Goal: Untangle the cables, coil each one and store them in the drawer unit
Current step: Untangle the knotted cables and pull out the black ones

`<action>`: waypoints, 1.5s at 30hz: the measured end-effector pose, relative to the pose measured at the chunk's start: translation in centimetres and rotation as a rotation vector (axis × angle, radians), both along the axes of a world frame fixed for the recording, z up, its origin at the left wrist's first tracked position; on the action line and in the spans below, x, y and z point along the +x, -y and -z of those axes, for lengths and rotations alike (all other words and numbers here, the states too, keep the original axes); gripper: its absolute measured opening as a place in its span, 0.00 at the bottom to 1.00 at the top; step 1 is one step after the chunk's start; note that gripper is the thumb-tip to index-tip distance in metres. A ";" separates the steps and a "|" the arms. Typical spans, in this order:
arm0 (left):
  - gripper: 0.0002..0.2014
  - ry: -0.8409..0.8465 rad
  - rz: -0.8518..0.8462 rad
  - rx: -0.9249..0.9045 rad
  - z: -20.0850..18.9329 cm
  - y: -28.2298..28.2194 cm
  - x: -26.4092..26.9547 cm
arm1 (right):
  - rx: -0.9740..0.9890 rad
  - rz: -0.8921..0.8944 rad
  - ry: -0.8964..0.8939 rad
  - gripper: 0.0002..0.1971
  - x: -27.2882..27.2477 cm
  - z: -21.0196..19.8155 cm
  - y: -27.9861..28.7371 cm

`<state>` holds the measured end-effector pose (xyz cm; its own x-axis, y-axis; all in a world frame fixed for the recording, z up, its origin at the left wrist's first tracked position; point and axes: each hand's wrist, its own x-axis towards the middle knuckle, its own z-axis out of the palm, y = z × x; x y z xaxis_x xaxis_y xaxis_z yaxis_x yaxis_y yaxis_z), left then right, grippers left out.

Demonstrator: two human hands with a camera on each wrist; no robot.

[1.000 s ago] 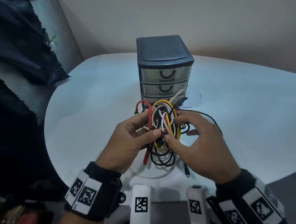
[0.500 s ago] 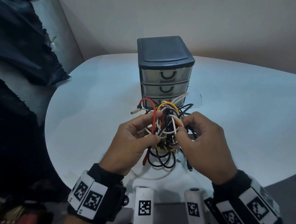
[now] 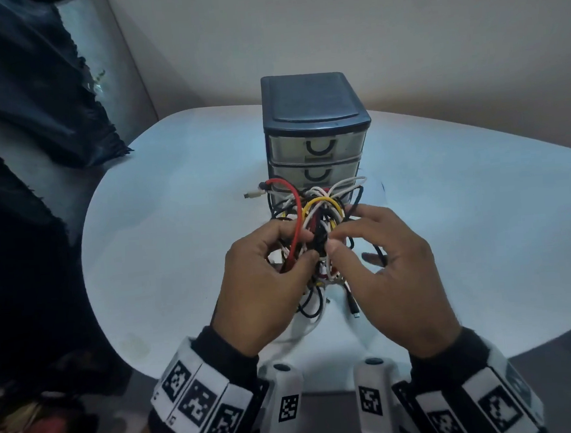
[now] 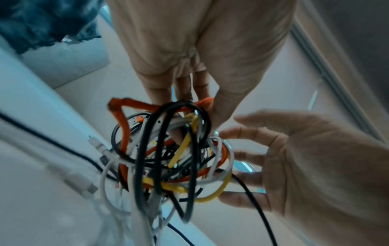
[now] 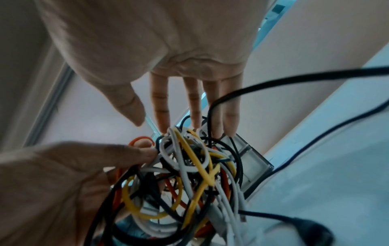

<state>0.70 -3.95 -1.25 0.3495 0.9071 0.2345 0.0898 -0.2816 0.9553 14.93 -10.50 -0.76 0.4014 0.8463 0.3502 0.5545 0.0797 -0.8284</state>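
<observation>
two hands hold one cable tangle [image 3: 315, 234] lifted above the white table [image 3: 179, 257], directly in front of the drawer unit [image 3: 315, 136], whose visible drawers are closed. the left hand [image 3: 265, 282] pinches the tangle on its left side, thumb and fingers curled round strands next to the red cable [image 3: 296, 222]. the right hand [image 3: 386, 270] meets the tangle from the right: in the head view thumb and forefinger appear to nip a strand at the knot's centre, while the right wrist view shows the other fingers straight along the bundle. whether that nip is firm cannot be told. loose ends hang from the tangle toward the table; one black cable [image 5: 294, 79] trails off past the right hand. judgement: the red cable's loop rises toward the drawer unit, nearest the left hand, so it is the likeliest strand to draw out first.
</observation>
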 end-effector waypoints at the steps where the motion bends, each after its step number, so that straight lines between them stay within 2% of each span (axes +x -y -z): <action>1: 0.11 -0.035 0.001 0.038 -0.1 0.2 0.0 | -0.009 0.052 0.051 0.11 -0.2 -0.1 0.0; 2: 0.10 -0.068 0.011 0.064 -0.1 0.4 0.1 | -0.020 0.104 0.107 0.15 -0.4 -0.1 0.0; 4: 0.09 -0.098 0.035 0.076 -0.2 0.7 0.1 | -0.048 0.174 0.189 0.14 -0.6 -0.1 -0.1; 8: 0.12 -0.113 0.011 0.065 0.2 0.5 0.2 | -0.111 0.133 0.120 0.02 -0.4 0.2 -0.1; 14: 0.13 -0.130 0.028 0.040 0.2 0.9 0.6 | -0.211 0.172 0.091 0.05 -0.4 0.0 0.0; 17: 0.15 -0.234 0.041 0.087 0.3 0.7 0.5 | -0.239 0.134 -0.048 0.08 0.1 -0.5 0.0; 20: 0.19 -0.380 0.042 0.053 0.3 0.2 0.3 | -0.267 0.124 -0.145 0.08 0.4 -1.0 0.4; 23: 0.12 -0.492 0.000 0.054 0.0 -0.6 -0.2 | -0.278 0.073 -0.203 0.09 0.2 -1.6 0.8; 25: 0.12 -0.511 0.131 -0.004 -0.6 -1.0 -1.0 | -0.269 0.035 -0.258 0.10 0.0 -1.9 0.9; 28: 0.18 -0.372 0.347 -0.199 -1.5 -0.8 -1.7 | -0.255 0.029 -0.316 0.08 0.1 -2.0 0.7; 33: 0.26 -0.366 0.178 -0.067 0.3 -0.2 -0.1 | -0.204 0.008 -0.314 0.06 0.0 -2.2 0.8; 37: 0.28 -0.472 0.004 0.050 0.9 0.3 0.4 | -0.170 0.006 -0.313 0.05 0.2 -2.1 0.7; 40: 0.28 -0.514 -0.091 0.148 0.7 -0.3 0.1 | -0.177 -0.049 -0.413 0.06 0.2 -1.9 0.5; 45: 0.29 -0.565 -0.127 0.147 0.6 -1.1 -0.7 | -0.163 -0.182 -0.663 0.06 0.3 -2.4 0.5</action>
